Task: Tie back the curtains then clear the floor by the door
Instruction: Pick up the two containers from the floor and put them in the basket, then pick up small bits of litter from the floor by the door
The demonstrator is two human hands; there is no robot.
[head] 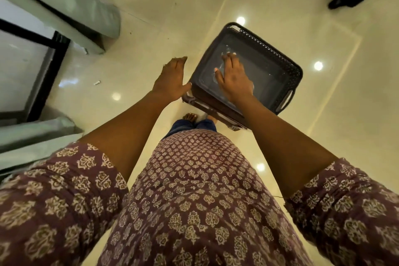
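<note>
Clearly she was on the second half of the job, the clearing of the floor by the door, for the pale curtain [64, 4] hung gathered beside the dark-framed glass door [26, 67], though I could not see any tie on it. Her right hand [234, 81] reached down into a dark basket [278, 58] standing on the glossy floor [151, 6]; the grip lay flat, fingers straight and together, pressing on something clear and crinkled inside, likely a bit of plastic, but it closed round nothing. Her left hand [172, 81] hovered just beside the basket's near corner, fingers straight, thumb touching or nearly touching the rim, holding nothing either. A small white scrap [97, 82] lay on the floor well to the left of that hand, toward the door. I judged the next move would call for both hands to take the basket by its rim or its slotted handle and carry it off, then a return for the scrap.
</note>
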